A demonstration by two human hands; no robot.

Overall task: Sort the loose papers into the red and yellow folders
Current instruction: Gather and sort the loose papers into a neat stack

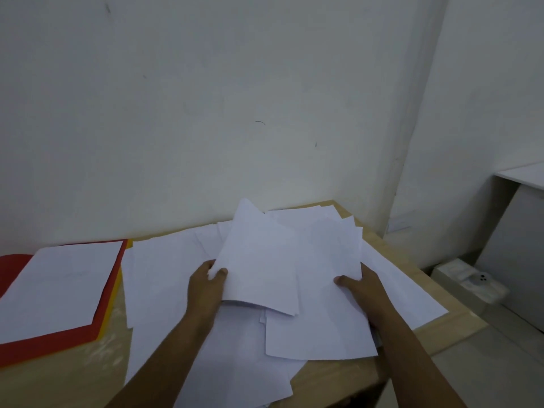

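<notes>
A heap of loose white papers point(164, 278) covers the middle and right of the wooden table point(53, 384). My left hand point(206, 287) pinches the left edge of a lifted sheet point(259, 260), thumb on top. My right hand point(363, 290) grips a bundle of sheets point(326, 293) at its right edge, thumb on top. Both are raised a little above the heap. At the left lies the red folder point(59, 340) with a white sheet point(61, 287) on it. The yellow folder point(113, 301) lies underneath, only its edge showing.
A white wall rises right behind the table. The table's right edge drops to a tiled floor, where a white box-like object point(468, 281) lies. A white cabinet or desk point(518, 231) stands at the far right.
</notes>
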